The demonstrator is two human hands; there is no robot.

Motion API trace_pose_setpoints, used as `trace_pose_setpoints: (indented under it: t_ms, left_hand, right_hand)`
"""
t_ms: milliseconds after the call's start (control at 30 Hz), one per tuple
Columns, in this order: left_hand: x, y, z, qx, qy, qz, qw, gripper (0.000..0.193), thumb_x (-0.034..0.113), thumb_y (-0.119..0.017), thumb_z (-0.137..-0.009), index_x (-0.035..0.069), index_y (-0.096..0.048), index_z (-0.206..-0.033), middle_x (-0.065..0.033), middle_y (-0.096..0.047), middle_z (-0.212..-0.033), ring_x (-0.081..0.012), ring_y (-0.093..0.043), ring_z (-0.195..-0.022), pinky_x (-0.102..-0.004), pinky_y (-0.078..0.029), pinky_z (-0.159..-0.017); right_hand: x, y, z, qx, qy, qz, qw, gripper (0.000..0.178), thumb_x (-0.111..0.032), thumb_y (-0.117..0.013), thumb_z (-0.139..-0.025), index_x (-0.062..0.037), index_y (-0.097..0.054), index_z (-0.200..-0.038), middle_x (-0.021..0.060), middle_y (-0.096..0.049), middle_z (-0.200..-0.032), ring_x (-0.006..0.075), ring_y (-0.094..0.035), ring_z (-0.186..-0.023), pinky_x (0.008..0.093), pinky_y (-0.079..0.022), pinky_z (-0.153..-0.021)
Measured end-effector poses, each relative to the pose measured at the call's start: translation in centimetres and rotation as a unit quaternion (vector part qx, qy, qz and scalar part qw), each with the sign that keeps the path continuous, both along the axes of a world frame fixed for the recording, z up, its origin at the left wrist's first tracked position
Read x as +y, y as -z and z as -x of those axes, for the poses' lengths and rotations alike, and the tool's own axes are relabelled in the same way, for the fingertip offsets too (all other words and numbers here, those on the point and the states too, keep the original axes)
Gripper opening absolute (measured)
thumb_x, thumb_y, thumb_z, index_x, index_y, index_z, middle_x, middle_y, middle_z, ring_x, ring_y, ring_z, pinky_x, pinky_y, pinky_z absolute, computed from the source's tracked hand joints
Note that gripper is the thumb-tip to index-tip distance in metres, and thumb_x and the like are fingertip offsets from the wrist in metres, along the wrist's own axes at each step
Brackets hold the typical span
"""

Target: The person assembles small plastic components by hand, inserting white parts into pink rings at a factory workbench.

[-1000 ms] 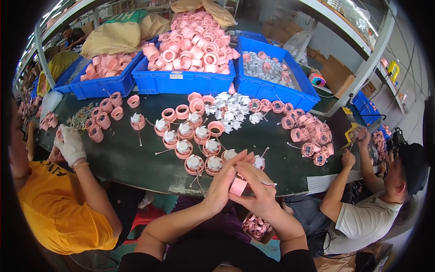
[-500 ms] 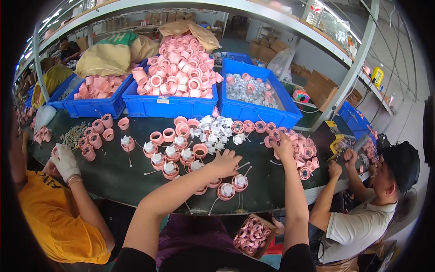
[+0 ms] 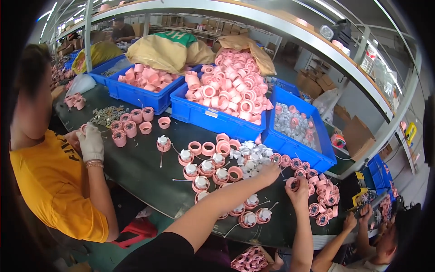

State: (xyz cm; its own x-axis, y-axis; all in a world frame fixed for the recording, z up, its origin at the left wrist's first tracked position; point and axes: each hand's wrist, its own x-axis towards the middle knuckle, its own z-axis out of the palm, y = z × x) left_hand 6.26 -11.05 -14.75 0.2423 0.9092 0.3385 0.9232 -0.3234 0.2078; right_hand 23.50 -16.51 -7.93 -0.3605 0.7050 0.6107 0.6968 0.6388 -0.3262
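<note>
My right hand (image 3: 297,194) grips a pink plastic housing (image 3: 292,183) with a dark circuit board inside, just left of a cluster of similar housings (image 3: 324,190). At the right edge of a heap of white plastic parts (image 3: 250,156) is my left hand (image 3: 270,173), its fingers mostly hidden behind the hand. Below and left of that heap stand several pink housings topped with white parts (image 3: 207,167), thin wires trailing from some. Several pink rings without white tops (image 3: 208,148) sit among them.
Blue bins of pink rings (image 3: 217,117) and of white parts (image 3: 297,147) line the table's back, beneath a metal shelf (image 3: 290,27). At left a co-worker in a yellow shirt (image 3: 59,186) wears a white glove. Another person's hands (image 3: 350,222) work at far right.
The view has swung left, shifting the scene rightward. My right hand has come away from the cluster with a pink housing; my left hand has moved to the white heap's right edge.
</note>
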Motion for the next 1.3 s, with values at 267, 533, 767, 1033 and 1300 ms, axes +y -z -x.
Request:
trace_pose_setpoints:
  t_ms: [267,533,767,1033,1300]
  left_hand:
    - [-5.2,-5.6,0.3,-0.258,0.009,-0.029,0.966,0.041,0.023,-0.058,-0.073,-0.006,-0.050,-0.100,-0.0274,-0.054,-0.094,-0.0363,-0.059,-0.082,-0.0417,-0.049,-0.071]
    - [-20.4,-10.2,4.3,-0.604,0.046,0.018,0.796,0.023,0.019,-0.037,-0.089,-0.001,-0.048,-0.088,-0.0099,-0.049,-0.086,-0.0165,-0.050,-0.082,-0.0283,-0.040,-0.074]
    - [-27.4,-9.9,6.3,-0.859,0.109,0.023,0.499,0.019,0.020,-0.034,-0.092,0.005,-0.040,-0.082,-0.0242,-0.049,-0.121,-0.0251,-0.052,-0.106,-0.0366,-0.039,-0.094]
    - [-29.6,-10.9,6.7,-0.816,0.123,-0.002,0.565,0.021,0.021,-0.031,-0.095,0.006,-0.038,-0.082,-0.0258,-0.047,-0.124,-0.0184,-0.052,-0.101,-0.0309,-0.041,-0.088]
    - [-30.1,-10.5,6.6,-0.805,0.134,-0.006,0.578,0.019,0.018,-0.029,-0.096,0.005,-0.037,-0.085,-0.0252,-0.045,-0.128,-0.0170,-0.051,-0.100,-0.0299,-0.041,-0.087]
  right_hand:
    - [-5.3,-1.6,0.2,0.245,-0.051,0.162,0.954,0.049,-0.003,-0.067,-0.074,-0.0017,-0.047,-0.118,0.0047,-0.053,-0.092,0.0083,-0.053,-0.073,0.0195,-0.044,-0.062]
    - [-13.3,-3.8,8.2,0.307,-0.222,0.216,0.900,0.052,0.001,-0.066,-0.071,-0.0028,-0.049,-0.120,0.0060,-0.047,-0.112,0.0137,-0.055,-0.094,0.0223,-0.050,-0.070]
    - [-18.6,-3.9,11.6,0.210,-0.310,0.166,0.912,0.059,-0.002,-0.073,-0.068,0.0012,-0.047,-0.120,0.0113,-0.045,-0.116,0.0157,-0.054,-0.095,0.0215,-0.050,-0.063]
    - [-21.0,-5.6,11.4,0.159,-0.294,0.086,0.939,0.057,-0.005,-0.075,-0.065,0.0031,-0.051,-0.116,0.0168,-0.046,-0.117,0.0192,-0.056,-0.094,0.0234,-0.053,-0.060]
    - [-21.6,-5.9,11.6,0.172,-0.289,0.101,0.936,0.056,-0.004,-0.077,-0.063,0.0028,-0.052,-0.113,0.0173,-0.051,-0.113,0.0284,-0.056,-0.098,0.0342,-0.047,-0.080]
